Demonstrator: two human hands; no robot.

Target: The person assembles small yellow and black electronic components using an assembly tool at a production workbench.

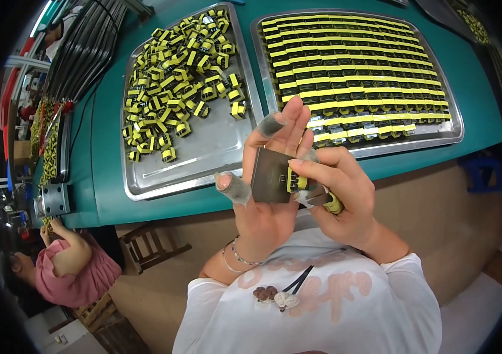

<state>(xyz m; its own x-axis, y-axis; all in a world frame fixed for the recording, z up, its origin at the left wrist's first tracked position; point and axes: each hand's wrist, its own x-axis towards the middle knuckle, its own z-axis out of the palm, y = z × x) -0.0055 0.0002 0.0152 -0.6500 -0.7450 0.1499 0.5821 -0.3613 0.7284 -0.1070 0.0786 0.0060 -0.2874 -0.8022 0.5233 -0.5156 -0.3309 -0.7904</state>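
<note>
My left hand (268,218) is held palm up, fingers stretched and thumb apart, in front of the table edge. Across its palm rests a dark, flat square plate (270,177). Grey covers wrap my left thumb and index finger. My right hand (345,194) is closed, pinching a small yellow-and-black transformer (294,180) between thumb and fingers at the plate's right edge. Its pins point toward the plate; whether they touch is unclear. Within the curled right fingers sits another yellow rounded thing (334,204), too covered to name.
A metal tray (174,180) of loosely heaped transformers stands at left on the green table (107,177). The right metal tray (381,145) holds similar parts in tight rows. A co-worker in pink (77,268) sits far left. A blue stool (484,174) and wooden stool (153,242) stand nearby.
</note>
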